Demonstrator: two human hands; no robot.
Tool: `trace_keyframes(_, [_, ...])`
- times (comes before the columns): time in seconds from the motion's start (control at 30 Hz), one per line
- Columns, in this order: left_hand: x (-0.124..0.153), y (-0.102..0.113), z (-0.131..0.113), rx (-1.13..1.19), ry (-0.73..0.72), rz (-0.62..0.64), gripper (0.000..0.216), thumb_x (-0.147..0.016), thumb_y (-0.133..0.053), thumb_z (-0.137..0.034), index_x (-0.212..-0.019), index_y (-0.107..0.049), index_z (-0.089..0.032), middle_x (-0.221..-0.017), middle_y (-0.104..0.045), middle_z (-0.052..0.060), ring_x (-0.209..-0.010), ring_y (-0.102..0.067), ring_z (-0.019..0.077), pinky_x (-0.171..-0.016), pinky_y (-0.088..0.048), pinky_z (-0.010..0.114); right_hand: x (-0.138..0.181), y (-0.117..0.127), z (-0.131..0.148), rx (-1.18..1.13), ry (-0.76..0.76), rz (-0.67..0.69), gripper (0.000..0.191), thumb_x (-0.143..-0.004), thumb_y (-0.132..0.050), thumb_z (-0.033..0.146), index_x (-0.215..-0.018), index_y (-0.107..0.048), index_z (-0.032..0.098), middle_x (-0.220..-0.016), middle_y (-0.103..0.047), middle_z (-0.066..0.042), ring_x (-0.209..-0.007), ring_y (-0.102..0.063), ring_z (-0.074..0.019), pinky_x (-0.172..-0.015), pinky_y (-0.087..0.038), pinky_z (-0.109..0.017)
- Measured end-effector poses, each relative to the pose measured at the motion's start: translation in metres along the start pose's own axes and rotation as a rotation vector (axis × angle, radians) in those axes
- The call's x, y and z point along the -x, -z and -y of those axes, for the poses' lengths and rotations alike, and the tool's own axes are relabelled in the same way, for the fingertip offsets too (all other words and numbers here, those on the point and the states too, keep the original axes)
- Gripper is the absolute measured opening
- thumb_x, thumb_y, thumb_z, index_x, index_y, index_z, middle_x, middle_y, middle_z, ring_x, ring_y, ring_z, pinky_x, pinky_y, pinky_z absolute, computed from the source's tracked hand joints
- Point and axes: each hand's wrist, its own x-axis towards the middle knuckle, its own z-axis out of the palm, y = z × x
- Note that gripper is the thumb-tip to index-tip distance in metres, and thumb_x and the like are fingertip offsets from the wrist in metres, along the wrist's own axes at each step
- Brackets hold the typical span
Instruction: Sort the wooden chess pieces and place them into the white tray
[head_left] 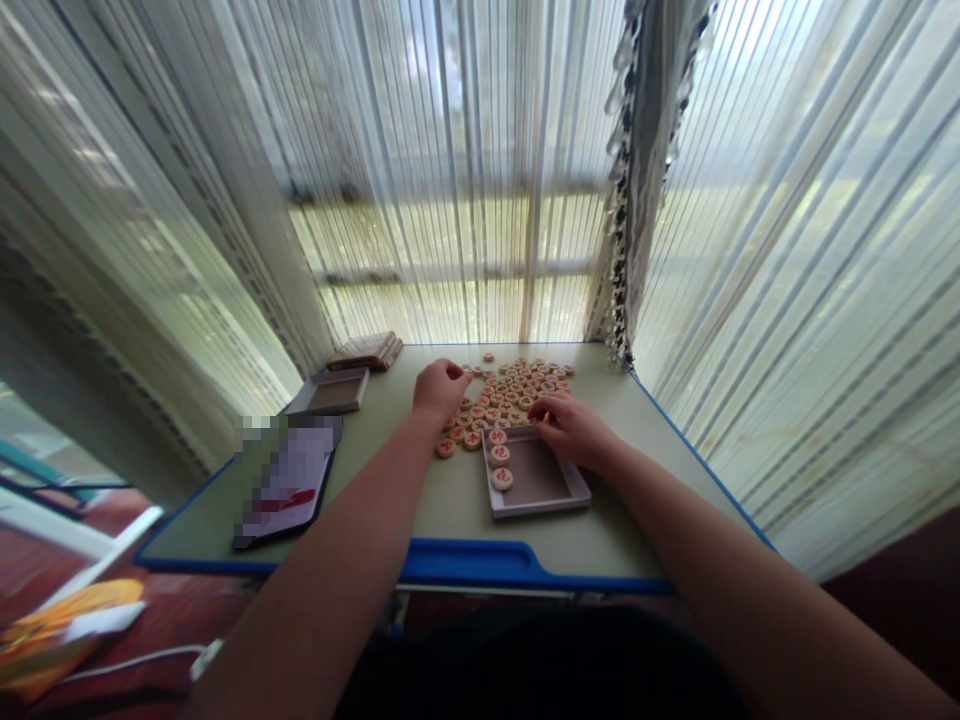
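Observation:
Many round wooden xiangqi pieces (492, 398) with red or dark characters lie in a loose heap on the table. My left hand (441, 389) is over the heap's left edge, thumb and fingers pinched together; what is between them is too small to tell. At the heap's near right side, by the far edge of an open shallow box (574, 487), my right hand (571, 428) has its fingers curled closed near the pieces. Whatever its fingertips hold is hidden. Three red-marked xiangqi pieces (500, 456) stand in a column along the box's left wall.
Left of my left arm lies a tablet (296, 480), partly pixelated. Behind it are a second shallow box (330, 390) and a folded stack (367, 350). The pale table (450, 500) has a blue edge, and sheer curtains (465, 200) hang close behind it.

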Motion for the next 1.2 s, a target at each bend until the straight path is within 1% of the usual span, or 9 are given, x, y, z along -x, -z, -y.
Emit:
trace_keyframes(0.1, [0.002,0.000,-0.009,0.281,0.058,-0.026,0.033,-0.066,-0.066,-0.037,-0.088,-0.063,-0.013,-0.079,-0.068,0.007,-0.068,-0.061,0.0152,-0.063,-0.049,0.027,0.001,0.000,0.000,-0.002,-0.010,-0.038,0.013,-0.073,-0.049,0.016,-0.076,-0.062,0.016,-0.077,-0.060,-0.004,-0.073,-0.051,-0.0144,-0.069,-0.039,-0.025])
trace_keyframes(0.17, [0.004,-0.001,-0.018,0.524,0.105,-0.006,0.037,-0.068,-0.066,-0.030,-0.100,-0.060,-0.013,-0.077,-0.067,0.005,-0.060,-0.060,0.0124,-0.058,-0.050,0.026,0.002,0.002,-0.001,-0.006,-0.006,-0.079,0.013,-0.075,-0.049,0.017,-0.077,-0.062,0.017,-0.077,-0.060,-0.004,-0.074,-0.052,-0.0148,-0.069,-0.039,-0.025])
trace_keyframes(0.23, [0.006,-0.003,-0.026,0.773,0.158,-0.027,0.033,-0.072,-0.062,-0.021,-0.103,-0.059,-0.011,-0.076,-0.067,0.005,-0.058,-0.059,0.0100,-0.059,-0.052,0.026,0.002,0.004,-0.002,-0.012,0.000,-0.119,0.013,-0.075,-0.049,0.019,-0.077,-0.062,0.017,-0.078,-0.060,-0.005,-0.075,-0.052,-0.0149,-0.070,-0.040,-0.026])
trace_keyframes(0.3, [0.009,-0.005,-0.032,0.996,0.206,-0.072,0.017,-0.075,-0.057,-0.014,-0.091,-0.061,-0.008,-0.076,-0.067,0.005,-0.062,-0.061,0.0084,-0.069,-0.054,0.026,0.003,0.005,-0.003,-0.012,0.012,-0.119,0.012,-0.075,-0.050,0.019,-0.077,-0.062,0.017,-0.079,-0.060,-0.004,-0.075,-0.052,-0.0149,-0.070,-0.040,-0.026])
trace_keyframes(0.4, [0.010,-0.006,-0.034,1.173,0.259,-0.046,0.006,-0.074,-0.057,-0.008,-0.079,-0.059,-0.009,-0.077,-0.066,0.004,-0.066,-0.062,0.0084,-0.077,-0.053,0.028,0.003,0.003,-0.004,0.002,0.064,-0.039,0.011,-0.072,-0.052,0.018,-0.075,-0.063,0.017,-0.077,-0.060,-0.004,-0.074,-0.052,-0.0149,-0.070,-0.040,-0.026])
trace_keyframes(0.57, [0.009,-0.007,-0.034,1.354,0.370,0.012,0.012,-0.072,-0.055,0.002,-0.071,-0.053,-0.011,-0.071,-0.063,0.003,-0.065,-0.062,0.0092,-0.076,-0.053,0.027,0.002,-0.002,-0.007,0.023,0.090,0.001,0.015,-0.069,-0.054,0.016,-0.076,-0.067,0.018,-0.076,-0.060,-0.004,-0.074,-0.052,-0.0156,-0.071,-0.040,-0.026])
trace_keyframes(0.67, [0.009,-0.008,-0.036,1.405,0.405,0.059,0.015,-0.070,-0.053,0.005,-0.071,-0.054,-0.011,-0.067,-0.062,0.003,-0.064,-0.063,0.0108,-0.073,-0.053,0.027,0.000,-0.004,-0.012,0.044,0.090,-0.021,0.020,-0.069,-0.051,0.013,-0.077,-0.069,0.018,-0.076,-0.061,-0.004,-0.076,-0.053,-0.0163,-0.073,-0.041,-0.027])
trace_keyframes(0.97, [0.014,-0.009,-0.038,1.296,0.484,0.198,0.016,-0.066,-0.052,0.007,-0.062,-0.056,-0.008,-0.058,-0.061,0.004,-0.059,-0.063,0.0118,-0.065,-0.053,0.022,-0.004,-0.005,-0.017,0.116,0.101,-0.072,0.022,-0.070,-0.051,0.011,-0.077,-0.071,0.019,-0.078,-0.063,-0.005,-0.078,-0.054,-0.0177,-0.076,-0.041,-0.029])
trace_keyframes(1.2, [0.014,0.000,-0.035,1.114,0.479,0.118,0.005,-0.070,-0.055,-0.010,-0.067,-0.059,-0.009,-0.064,-0.065,0.006,-0.056,-0.062,0.0120,-0.049,-0.049,0.020,-0.007,-0.005,-0.019,0.132,0.069,-0.109,0.022,-0.071,-0.053,0.011,-0.077,-0.073,0.019,-0.079,-0.065,-0.006,-0.077,-0.055,-0.0174,-0.075,-0.042,-0.028])
